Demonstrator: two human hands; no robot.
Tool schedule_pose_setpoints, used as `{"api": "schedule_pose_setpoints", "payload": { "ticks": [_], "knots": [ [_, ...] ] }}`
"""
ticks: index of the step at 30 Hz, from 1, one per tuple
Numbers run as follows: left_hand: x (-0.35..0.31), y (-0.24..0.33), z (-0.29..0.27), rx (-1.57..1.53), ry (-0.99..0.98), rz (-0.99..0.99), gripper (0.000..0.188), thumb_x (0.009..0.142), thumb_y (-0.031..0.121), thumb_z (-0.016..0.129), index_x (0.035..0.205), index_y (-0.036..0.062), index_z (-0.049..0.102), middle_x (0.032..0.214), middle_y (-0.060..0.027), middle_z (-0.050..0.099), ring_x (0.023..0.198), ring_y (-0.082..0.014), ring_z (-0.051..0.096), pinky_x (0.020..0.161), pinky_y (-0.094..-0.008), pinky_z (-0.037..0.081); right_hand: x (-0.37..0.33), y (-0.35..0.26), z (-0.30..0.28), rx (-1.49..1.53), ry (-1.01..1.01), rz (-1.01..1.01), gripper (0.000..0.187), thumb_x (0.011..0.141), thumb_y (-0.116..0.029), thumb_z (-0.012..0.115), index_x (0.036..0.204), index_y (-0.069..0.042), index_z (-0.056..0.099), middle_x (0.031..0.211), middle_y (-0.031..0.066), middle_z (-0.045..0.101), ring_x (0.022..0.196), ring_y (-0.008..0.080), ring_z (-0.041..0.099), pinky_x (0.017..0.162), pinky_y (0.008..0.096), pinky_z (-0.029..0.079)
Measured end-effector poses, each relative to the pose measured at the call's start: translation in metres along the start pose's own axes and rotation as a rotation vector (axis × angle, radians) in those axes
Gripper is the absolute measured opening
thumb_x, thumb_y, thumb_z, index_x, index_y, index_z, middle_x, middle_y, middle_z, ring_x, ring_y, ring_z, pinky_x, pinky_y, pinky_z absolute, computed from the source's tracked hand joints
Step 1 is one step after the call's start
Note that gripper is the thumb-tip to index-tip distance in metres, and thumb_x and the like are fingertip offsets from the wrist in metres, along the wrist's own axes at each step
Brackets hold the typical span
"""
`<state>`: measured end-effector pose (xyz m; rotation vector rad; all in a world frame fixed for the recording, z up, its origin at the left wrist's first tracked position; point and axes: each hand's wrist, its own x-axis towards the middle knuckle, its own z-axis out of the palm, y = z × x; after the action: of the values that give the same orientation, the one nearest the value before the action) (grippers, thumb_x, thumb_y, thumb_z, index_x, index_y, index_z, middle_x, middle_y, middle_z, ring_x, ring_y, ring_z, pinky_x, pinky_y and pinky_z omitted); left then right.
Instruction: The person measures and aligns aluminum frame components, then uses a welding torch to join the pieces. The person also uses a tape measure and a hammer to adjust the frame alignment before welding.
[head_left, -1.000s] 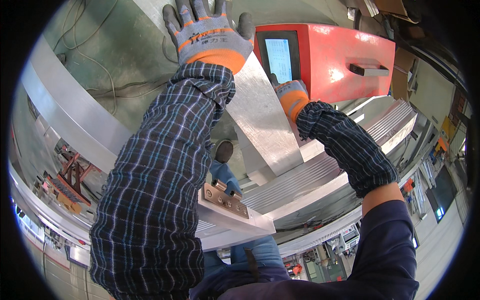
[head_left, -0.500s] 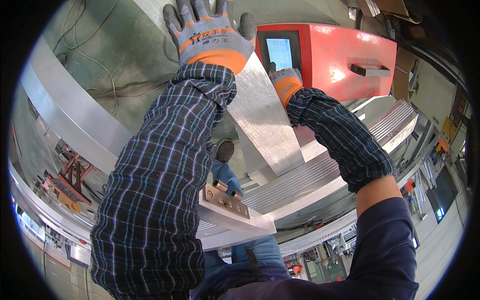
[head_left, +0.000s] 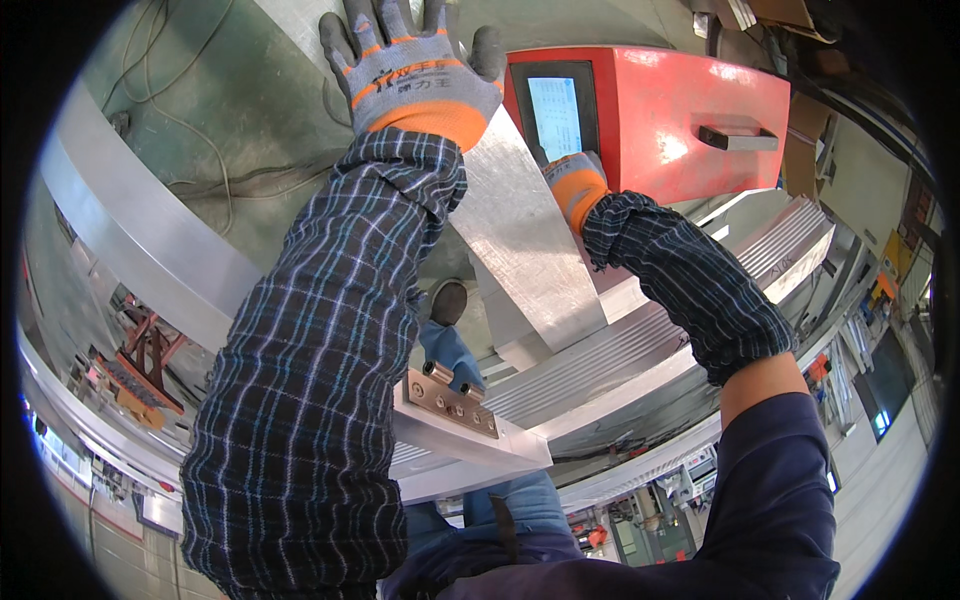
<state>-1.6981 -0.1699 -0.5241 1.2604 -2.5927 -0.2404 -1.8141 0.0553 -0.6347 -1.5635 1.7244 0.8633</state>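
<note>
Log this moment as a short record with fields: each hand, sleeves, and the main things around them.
Left hand: left hand gloved in grey and orange, fingers spread over a wide metal bar
Right hand: right hand gloved alike, at the lower edge of a lit screen; finger contact cannot be told
Sleeves: dark plaid sleeves on both forearms
Machine: red housing around the screen, with a dark handle
Nearer the body: screwed metal plate on a silver beam

Glare spots the red cabinet [head_left: 655, 110] while fisheye edges bow
</note>
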Motion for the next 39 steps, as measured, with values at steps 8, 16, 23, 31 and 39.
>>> {"api": "schedule_pose_setpoints", "payload": {
  "ticks": [8, 16, 23, 31, 39],
  "knots": [
    [-0.001, -0.003, -0.001, 0.019, 0.0, 0.0, 0.055, 0.092, 0.044, 0.06, 0.127, 0.003, 0.069, 0.163, -0.0254, 0.036, 0.153, -0.0447, 0.027, 0.126, -0.0611, 0.016, -0.002, -0.004, -0.007, -0.064, -0.068, -0.023, 0.022, 0.096, -0.02, 0.061, 0.102, -0.018, 0.082, 0.103, 0.0055, 0.08, 0.098, 0.0276, 0.075, 0.076, 0.0455, 0.057],
    [0.0, 0.0, -0.002, 0.029, -0.029, -0.006, 0.059, 0.092, 0.046, 0.059, 0.133, 0.0036, 0.066, 0.164, -0.0246, 0.035, 0.154, -0.0437, 0.026, 0.126, -0.0599, 0.015, -0.001, 0.001, -0.006, -0.025, -0.08, -0.06, 0.023, 0.097, -0.021, 0.061, 0.105, -0.015, 0.081, 0.104, 0.0067, 0.08, 0.094, 0.0285, 0.076, 0.075, 0.0465, 0.057],
    [-0.003, 0.002, -0.002, 0.121, -0.07, -0.023, 0.065, 0.095, 0.05, 0.054, 0.141, 0.0062, 0.063, 0.167, -0.0224, 0.03, 0.156, -0.0418, 0.022, 0.127, -0.058, 0.013, -0.07, 0.003, -0.063, -0.087, -0.308, -0.091, 0.038, 0.106, -0.023, 0.049, 0.136, -0.006, 0.064, 0.105, 0.0074, 0.079, 0.093, 0.0276, 0.078, 0.069, 0.0441, 0.06],
    [-0.001, 0.003, 0.001, 0.196, -0.191, -0.053, 0.069, 0.097, 0.053, 0.052, 0.152, 0.0107, 0.055, 0.17, -0.0212, 0.025, 0.158, -0.0411, 0.018, 0.128, -0.0583, 0.009, -0.203, -0.006, -0.091, 0.278, 0.078, 0.156, 0.044, 0.106, -0.035, 0.046, 0.139, -0.009, 0.059, 0.092, 0.0133, 0.076, 0.081, 0.034, 0.074, 0.067, 0.0469, 0.057],
    [-0.01, 0.04, -0.093, -0.533, -0.386, -0.159, 0.069, 0.097, 0.054, 0.06, 0.148, 0.0086, 0.054, 0.141, -0.0216, 0.055, 0.13, -0.0424, 0.051, 0.11, -0.0487, 0.041, -0.363, -0.105, -0.078, 0.731, 0.539, 0.092, 0.035, 0.098, -0.021, 0.065, 0.131, -0.01, 0.064, 0.076, 0.0159, 0.07, 0.065, 0.0368, 0.068, 0.059, 0.0454, 0.053]
  ]
}}
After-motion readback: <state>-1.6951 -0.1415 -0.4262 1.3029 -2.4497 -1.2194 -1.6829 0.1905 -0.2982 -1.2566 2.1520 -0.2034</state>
